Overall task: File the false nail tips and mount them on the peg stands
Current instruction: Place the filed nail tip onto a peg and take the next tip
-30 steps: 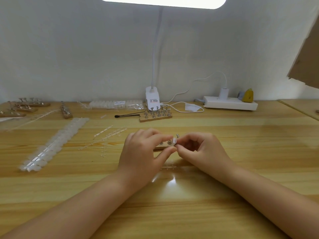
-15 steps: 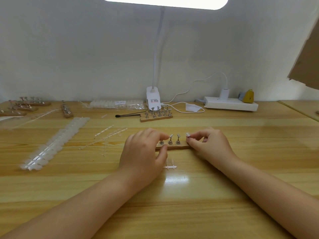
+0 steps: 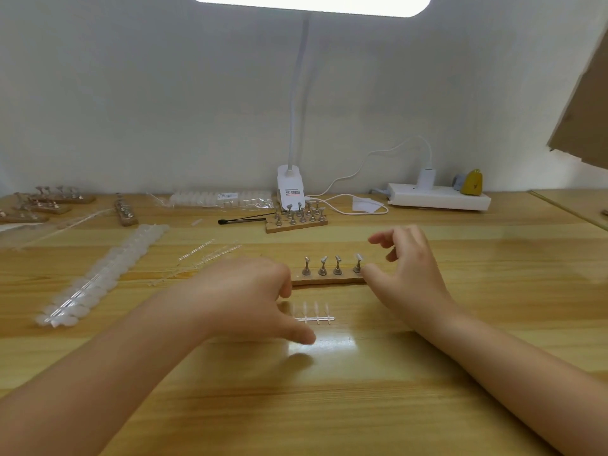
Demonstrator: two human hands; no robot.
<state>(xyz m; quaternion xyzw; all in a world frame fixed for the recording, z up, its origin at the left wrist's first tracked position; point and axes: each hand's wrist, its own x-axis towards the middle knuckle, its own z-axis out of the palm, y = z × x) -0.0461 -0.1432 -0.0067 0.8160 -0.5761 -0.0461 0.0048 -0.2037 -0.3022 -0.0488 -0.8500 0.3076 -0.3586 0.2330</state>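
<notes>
One tip mounted, both hands off

Right hand (image 3: 406, 274) let go, fingers loosely spread just beside the clear nail tip (image 3: 358, 257) atop the wooden peg stand (image 3: 329, 280); left hand (image 3: 250, 297), relaxed and empty, had drifted toward the clear sprue strip (image 3: 316, 317).

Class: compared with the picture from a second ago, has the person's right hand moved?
Yes. The right hand has drawn away to the right, off the pegs of the near peg stand, its fingers now spread and empty.

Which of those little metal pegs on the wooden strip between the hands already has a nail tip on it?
The rightmost peg, beside the right hand: it is capped by a pale nail tip. The other three visible pegs show bare metal heads.
</notes>
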